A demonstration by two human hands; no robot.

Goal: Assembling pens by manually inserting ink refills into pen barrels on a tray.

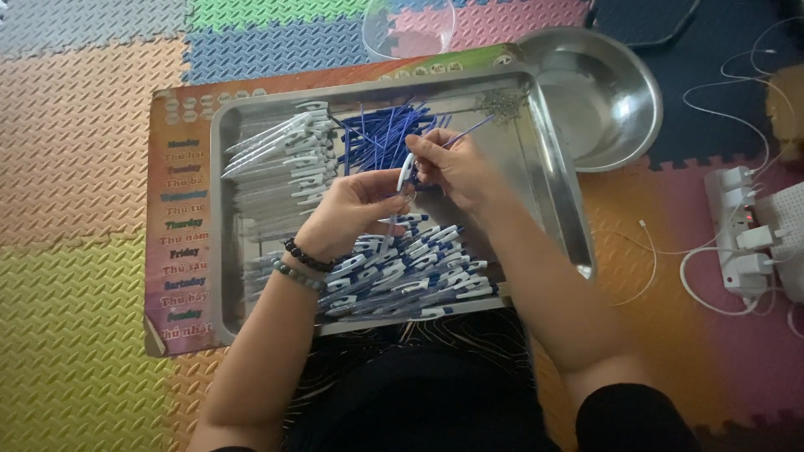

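Over a steel tray (224, 209) that rests on a printed board on the foam-mat floor, two bare hands work at pen assembly. Working left to right: a row of clear pen barrels with white clips (280, 159) lies along the tray's left side. Next to it, toward the far edge, sits a loose heap of blue refills (381, 134). Nearer the person, a pile of finished blue-and-white pens (410, 276) covers the tray's near half.

The left hand (356, 209), with bead bracelets at the wrist, has its grip closed on one pen body (406, 172), held upright above the tray centre. The right hand (456, 167) pinches a single blue refill (469, 131) between thumb and fingertips, its grip narrow, the refill's lower end meeting the pen body's top.

Judged step: insertion of the refill into the barrel. The next move would call for keeping refill and barrel on one axis, then pushing the refill home without bending it.

A small cluster of metal springs (501, 102) lies at the tray's far right corner. Right of the tray stands an empty steel bowl (615, 100); further right lies a power strip with white cables (745, 243).
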